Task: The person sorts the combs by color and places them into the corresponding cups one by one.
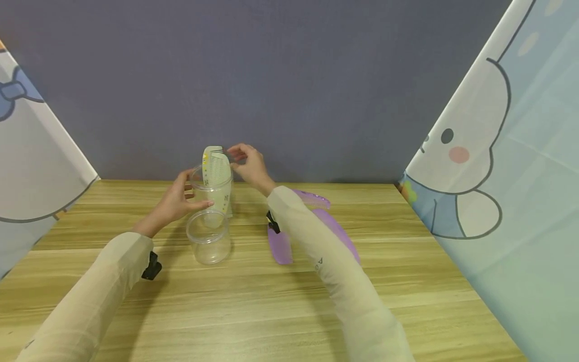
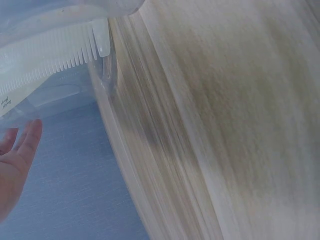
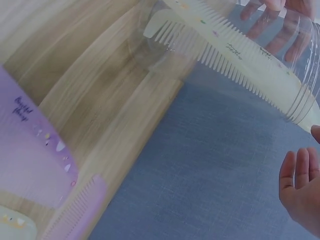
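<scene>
A clear plastic jar (image 1: 220, 193) stands near the back edge of the table, with cream combs (image 1: 218, 171) standing in it and jutting past its rim. Its left side is in the grip of my left hand (image 1: 176, 201), thumb across the front and fingers behind. In the right wrist view, left-hand fingers (image 3: 295, 42) show through the clear wall. Beside the comb tops is my right hand (image 1: 251, 163), its fingers loosely bent with nothing between them. The right wrist view puts its fingertips (image 3: 287, 165) just off the jar mouth. A second clear jar (image 1: 210, 249) stands directly in front.
Purple combs lie right of the jars: a small one (image 1: 281, 246), a wide one (image 1: 339, 234) partly under my right sleeve (image 1: 312, 241), and another (image 1: 316, 198) behind. A cream piece (image 3: 15, 225) lies near them. The grey-blue backdrop (image 1: 289, 90) rises right behind the table's edge.
</scene>
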`<action>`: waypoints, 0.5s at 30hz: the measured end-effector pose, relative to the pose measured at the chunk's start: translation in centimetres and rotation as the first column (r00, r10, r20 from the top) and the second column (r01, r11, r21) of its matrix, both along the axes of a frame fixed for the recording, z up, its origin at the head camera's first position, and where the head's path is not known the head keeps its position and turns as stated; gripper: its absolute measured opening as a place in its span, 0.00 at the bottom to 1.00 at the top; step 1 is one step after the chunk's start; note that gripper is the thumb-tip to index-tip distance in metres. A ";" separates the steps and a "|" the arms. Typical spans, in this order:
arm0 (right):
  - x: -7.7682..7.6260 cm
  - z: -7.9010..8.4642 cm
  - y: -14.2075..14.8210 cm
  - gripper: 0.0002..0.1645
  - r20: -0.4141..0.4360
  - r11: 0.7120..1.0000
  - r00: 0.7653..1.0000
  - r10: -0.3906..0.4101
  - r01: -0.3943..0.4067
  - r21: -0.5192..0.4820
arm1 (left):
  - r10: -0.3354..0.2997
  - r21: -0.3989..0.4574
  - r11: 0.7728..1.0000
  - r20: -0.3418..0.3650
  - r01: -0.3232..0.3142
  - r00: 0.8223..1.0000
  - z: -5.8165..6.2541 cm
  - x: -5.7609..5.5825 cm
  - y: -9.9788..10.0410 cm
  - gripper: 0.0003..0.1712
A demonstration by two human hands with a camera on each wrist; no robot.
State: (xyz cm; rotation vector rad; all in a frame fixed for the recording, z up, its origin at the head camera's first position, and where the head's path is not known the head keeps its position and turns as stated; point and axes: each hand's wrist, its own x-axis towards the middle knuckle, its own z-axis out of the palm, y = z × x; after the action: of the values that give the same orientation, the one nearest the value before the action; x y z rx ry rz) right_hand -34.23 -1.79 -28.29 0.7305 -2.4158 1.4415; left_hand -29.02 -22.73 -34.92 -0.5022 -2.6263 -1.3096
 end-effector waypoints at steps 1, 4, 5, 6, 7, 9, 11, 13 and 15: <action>0.1 0.0 0.2 0.19 0.000 1.000 1.000 0.005 -0.005 0.005 | 0.000 0.001 1.000 0.000 0.000 1.000 0.0 0.0 0.0 0.57; 0.2 -0.1 0.7 0.18 -0.005 0.999 1.000 0.009 -0.009 0.035 | -0.004 0.003 1.000 0.002 0.004 1.000 0.0 0.0 0.0 0.58; 0.3 -0.2 0.8 0.17 -0.011 0.999 1.000 0.008 -0.007 0.048 | -0.005 0.006 1.000 0.004 0.005 1.000 0.0 0.0 0.0 0.58; 0.4 -0.2 1.0 0.17 -0.009 0.998 1.000 0.009 -0.008 0.058 | -0.006 0.009 1.000 0.006 0.006 1.000 0.0 0.0 -0.1 0.58; 0.5 -0.3 1.2 0.17 -0.004 0.998 1.000 0.010 -0.010 0.064 | -0.009 0.009 1.000 0.008 0.009 1.000 0.0 0.1 -0.1 0.58; 0.6 -0.5 1.5 0.16 0.006 0.997 1.000 0.014 -0.015 0.082 | -0.011 0.011 1.000 0.013 0.011 1.000 0.0 0.1 -0.2 0.58; 0.7 -0.8 1.8 0.17 0.020 0.995 1.000 0.024 -0.026 0.093 | -0.009 0.011 1.000 0.020 0.009 1.000 0.0 0.1 -0.3 0.59; 0.7 -1.2 2.2 0.18 0.042 0.994 0.999 0.034 -0.038 0.101 | -0.007 0.005 1.000 0.024 0.007 1.000 0.1 0.1 -0.4 0.59; 0.7 -1.7 2.5 0.18 0.057 0.992 0.998 0.038 -0.045 0.120 | -0.004 0.001 1.000 0.028 0.004 1.000 0.1 0.2 -0.4 0.60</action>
State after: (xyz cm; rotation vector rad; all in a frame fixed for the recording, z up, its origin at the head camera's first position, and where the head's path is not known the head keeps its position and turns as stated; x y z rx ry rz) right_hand -33.57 0.74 -29.98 0.7819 -2.5634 1.3557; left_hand -28.87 -23.12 -34.81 -0.4925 -2.6479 -1.3287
